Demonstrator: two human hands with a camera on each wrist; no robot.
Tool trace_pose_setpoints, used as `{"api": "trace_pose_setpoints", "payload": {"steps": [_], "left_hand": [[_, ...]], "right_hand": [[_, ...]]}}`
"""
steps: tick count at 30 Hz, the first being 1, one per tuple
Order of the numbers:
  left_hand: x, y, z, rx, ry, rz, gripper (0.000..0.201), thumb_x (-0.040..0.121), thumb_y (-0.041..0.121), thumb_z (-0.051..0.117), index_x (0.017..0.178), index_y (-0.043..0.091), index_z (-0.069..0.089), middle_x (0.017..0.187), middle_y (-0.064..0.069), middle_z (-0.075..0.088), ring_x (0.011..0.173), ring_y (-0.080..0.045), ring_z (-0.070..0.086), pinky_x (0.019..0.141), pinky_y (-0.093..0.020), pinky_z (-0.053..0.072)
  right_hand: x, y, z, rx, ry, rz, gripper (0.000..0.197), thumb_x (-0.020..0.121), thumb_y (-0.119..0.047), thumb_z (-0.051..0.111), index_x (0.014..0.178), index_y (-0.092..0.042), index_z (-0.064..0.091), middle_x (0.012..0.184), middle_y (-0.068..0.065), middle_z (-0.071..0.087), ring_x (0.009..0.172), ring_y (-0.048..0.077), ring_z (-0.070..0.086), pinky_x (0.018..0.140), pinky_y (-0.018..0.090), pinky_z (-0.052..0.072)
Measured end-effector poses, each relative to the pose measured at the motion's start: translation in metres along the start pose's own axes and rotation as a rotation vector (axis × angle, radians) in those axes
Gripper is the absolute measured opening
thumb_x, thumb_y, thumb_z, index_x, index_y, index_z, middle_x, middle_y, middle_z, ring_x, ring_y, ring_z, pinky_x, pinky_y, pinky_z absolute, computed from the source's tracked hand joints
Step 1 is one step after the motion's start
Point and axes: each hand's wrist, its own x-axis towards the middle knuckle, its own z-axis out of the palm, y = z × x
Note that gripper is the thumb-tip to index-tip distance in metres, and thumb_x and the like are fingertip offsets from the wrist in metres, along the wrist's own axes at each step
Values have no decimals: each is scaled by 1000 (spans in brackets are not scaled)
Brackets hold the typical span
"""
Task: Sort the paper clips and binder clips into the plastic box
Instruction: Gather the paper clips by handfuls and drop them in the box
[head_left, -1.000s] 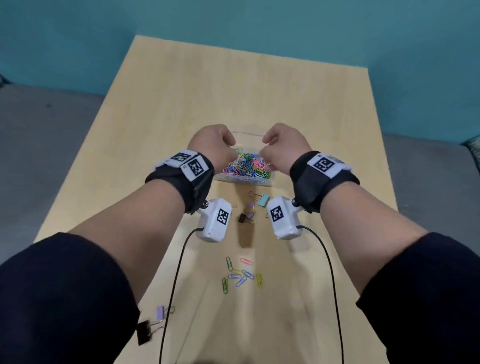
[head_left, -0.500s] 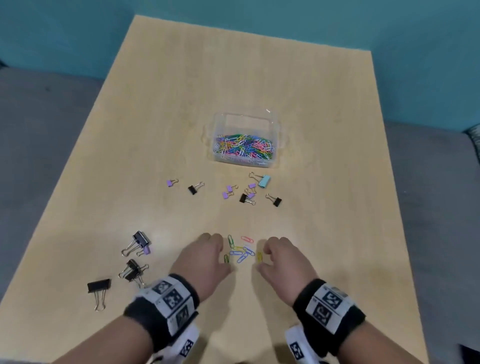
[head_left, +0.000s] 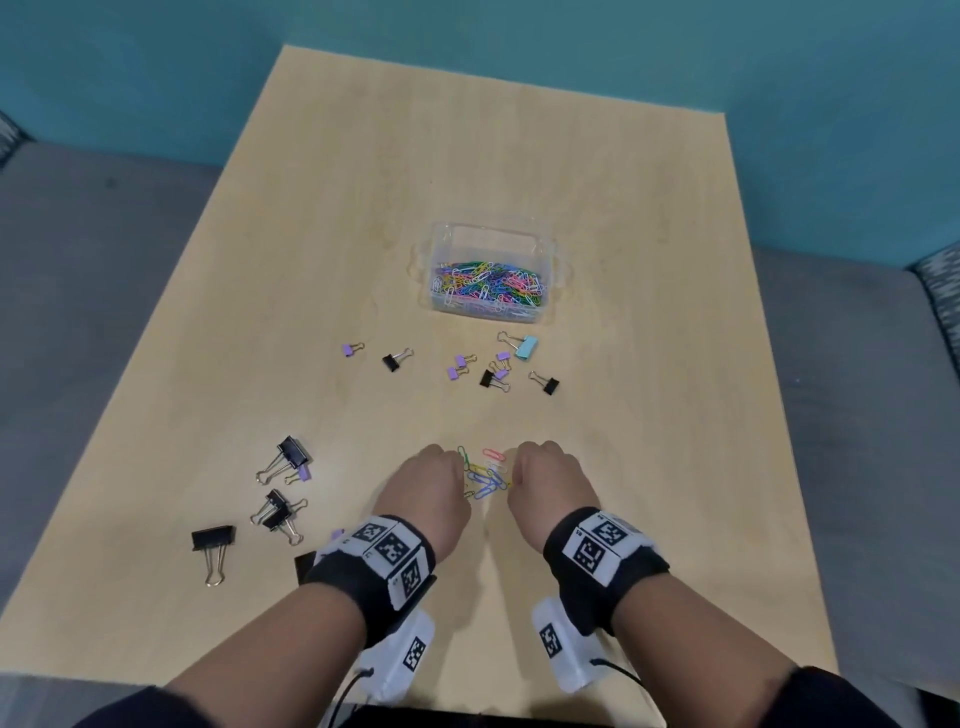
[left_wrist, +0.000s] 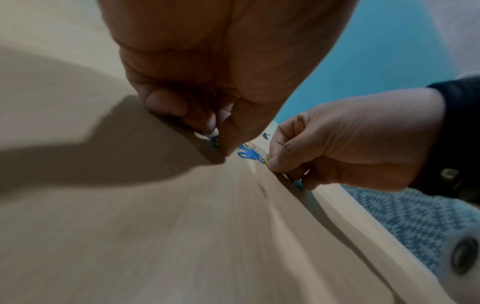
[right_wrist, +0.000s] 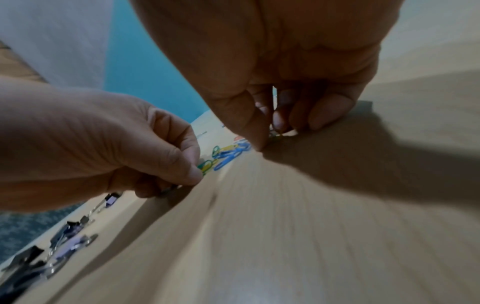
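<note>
A clear plastic box (head_left: 545, 249) at mid table holds a heap of coloured paper clips (head_left: 485, 286). Near the front edge, a small pile of loose paper clips (head_left: 485, 475) lies between my two hands. My left hand (head_left: 452, 470) is curled at the pile's left side. In the left wrist view its thumb and fingertips (left_wrist: 217, 142) pinch a greenish clip against the table. My right hand (head_left: 522, 473) is curled at the pile's right side, and its thumb and forefinger (right_wrist: 271, 133) pinch a thin clip. Blue clips (right_wrist: 231, 156) lie between the hands.
Small purple, black and light blue binder clips (head_left: 493, 366) are scattered just in front of the box. Larger black binder clips (head_left: 283, 460) lie at the front left, near the table edge (head_left: 78, 571). A grey sofa surrounds the table.
A second ago both hands were up at the box. They came back to the loose pile near the front edge and have now curled tighter onto clips at its two sides.
</note>
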Motion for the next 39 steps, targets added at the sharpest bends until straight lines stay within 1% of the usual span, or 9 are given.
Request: {"api": "trace_pose_setpoints", "payload": {"steps": [5, 10, 14, 18, 22, 24, 30, 34, 39], "left_hand": [[-6, -4, -3, -123, 17, -11, 14, 74, 6, 48, 81, 18, 53, 81, -2, 60, 75, -27, 56, 63, -33, 44], [-3, -17, -11, -1039, 35, -285, 28, 79, -9, 44, 87, 8, 64, 72, -7, 58, 56, -22, 55, 59, -29, 50], [2, -19, -25, -1366, 2, -418, 26, 80, -16, 38, 74, 0, 58, 65, -17, 58, 56, -26, 61, 54, -29, 54], [18, -16, -19, -1076, 40, -401, 10, 80, 0, 50, 74, 3, 58, 65, -12, 55, 52, -24, 50, 50, -27, 42], [28, 1, -16, -367, 46, -262, 18, 78, 30, 66, 79, 16, 54, 76, 1, 60, 73, -22, 57, 60, -28, 38], [32, 7, -12, -222, 34, -223, 18, 81, 27, 63, 77, 20, 46, 77, 2, 56, 74, -21, 55, 60, -28, 37], [36, 13, -8, -104, -29, -148, 4, 85, 11, 51, 86, 14, 49, 90, -5, 59, 79, -24, 52, 67, -29, 40], [31, 15, -10, -76, -62, -91, 7, 83, 9, 49, 79, 13, 46, 83, -4, 54, 76, -23, 52, 64, -30, 39], [23, 9, -15, -270, -13, -96, 10, 77, 12, 55, 70, 15, 48, 72, -2, 55, 66, -22, 52, 56, -27, 36]], "right_hand": [[-4, 2, 1, -46, 6, -78, 25, 75, 2, 36, 86, -20, 39, 85, 3, 46, 83, 27, 40, 64, 34, 29], [-3, 10, -1, 17, -2, -94, 34, 76, 2, 37, 100, -17, 52, 90, -1, 54, 86, 25, 50, 66, 31, 36], [-5, 19, -9, 745, 47, 173, 21, 78, 3, 41, 76, -11, 56, 69, 0, 58, 59, 20, 54, 55, 26, 46], [-7, 30, -12, 946, 10, 291, 23, 80, 4, 38, 67, -11, 50, 63, 7, 54, 48, 17, 44, 42, 22, 34], [-4, 26, -1, 445, 38, 124, 13, 80, -22, 61, 75, -17, 50, 68, -5, 54, 59, 15, 48, 51, 27, 32], [-3, 21, 5, 196, 20, 51, 20, 81, -28, 64, 81, -19, 45, 77, -3, 54, 66, 19, 50, 55, 29, 34], [3, 14, 15, 57, 27, -32, 18, 90, -15, 52, 77, -19, 41, 90, 4, 48, 79, 27, 53, 64, 31, 39], [0, 11, 14, -31, 26, -96, 31, 87, -5, 41, 67, -24, 28, 79, -2, 35, 72, 25, 43, 61, 30, 31], [-4, 13, 12, 25, -3, -141, 21, 81, -2, 38, 92, -19, 45, 82, 0, 51, 74, 24, 51, 54, 30, 34]]}}
